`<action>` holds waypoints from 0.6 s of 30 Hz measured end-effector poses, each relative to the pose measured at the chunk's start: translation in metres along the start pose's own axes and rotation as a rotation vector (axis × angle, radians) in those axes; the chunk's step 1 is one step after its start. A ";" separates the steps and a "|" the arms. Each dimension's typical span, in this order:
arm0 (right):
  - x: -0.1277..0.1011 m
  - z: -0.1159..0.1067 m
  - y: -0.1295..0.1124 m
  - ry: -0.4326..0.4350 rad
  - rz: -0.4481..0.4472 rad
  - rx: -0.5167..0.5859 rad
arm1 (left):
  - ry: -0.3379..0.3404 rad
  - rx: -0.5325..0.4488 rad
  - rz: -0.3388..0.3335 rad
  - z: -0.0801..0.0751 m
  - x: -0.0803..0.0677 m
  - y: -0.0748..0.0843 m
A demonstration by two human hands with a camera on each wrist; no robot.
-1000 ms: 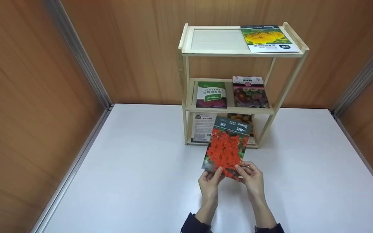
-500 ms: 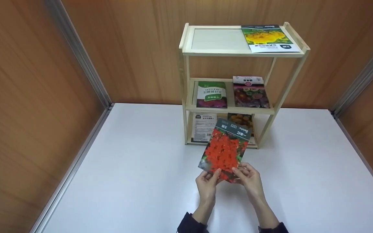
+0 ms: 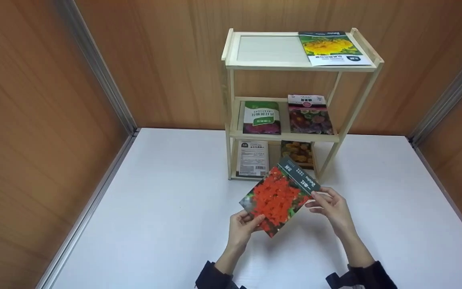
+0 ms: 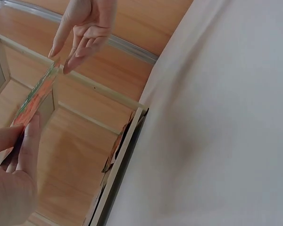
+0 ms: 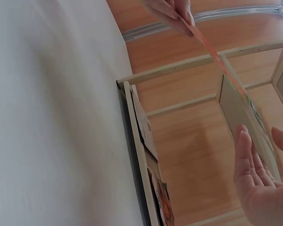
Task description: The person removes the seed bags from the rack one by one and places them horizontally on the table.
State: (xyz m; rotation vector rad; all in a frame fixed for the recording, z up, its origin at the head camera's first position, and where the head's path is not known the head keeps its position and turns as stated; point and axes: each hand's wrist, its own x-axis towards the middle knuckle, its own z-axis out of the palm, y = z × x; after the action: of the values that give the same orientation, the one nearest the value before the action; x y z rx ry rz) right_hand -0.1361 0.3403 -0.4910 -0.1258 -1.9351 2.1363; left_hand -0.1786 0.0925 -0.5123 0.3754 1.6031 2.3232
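**Red-flower seed packet held over the table, in front of the shelf**

The left hand (image 3: 242, 227) pinches the lower left corner of the red-flower seed packet (image 3: 278, 195), thumb on the printed face and fingers behind it; from that pinch the packet runs up and to the right, tilted, its dark title band at the far end; the right hand (image 3: 332, 205) is at that far end with fingers nearly straight, fingertips touching the edge by the band; whether the thumb closes on the packet behind cannot be told from the head view, and in the right wrist view the fingers (image 5: 249, 162) are extended, with the packet (image 5: 236, 84) seen edge-on passing just beside them; in the left wrist view the thumb (image 4: 30, 141) presses the packet (image 4: 35, 101) flat against the fingers, and the other hand (image 4: 85, 28) reaches down to its far tip.

The packet is lifted above the white table (image 3: 167, 224); just beyond its far end stands the wooden shelf (image 3: 231, 116); on the bottom tier lie a white packet (image 3: 252, 157) and an orange-flower packet (image 3: 297, 152); on the middle tier, a green packet (image 3: 261, 117) and a dark-flower packet (image 3: 309, 115); on the top tier, well above the grip, a yellow-flower packet (image 3: 331, 47) sits to the right.
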 end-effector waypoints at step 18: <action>-0.005 -0.004 -0.026 -0.106 0.160 -0.264 | -0.143 0.165 -0.102 -0.021 -0.003 0.020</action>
State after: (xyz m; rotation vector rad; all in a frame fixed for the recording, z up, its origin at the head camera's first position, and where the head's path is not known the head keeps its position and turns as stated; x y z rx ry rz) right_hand -0.1267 0.3448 -0.4668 -0.2272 -2.3363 2.0064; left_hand -0.1856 0.0660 -0.5009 0.4743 1.7065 2.0476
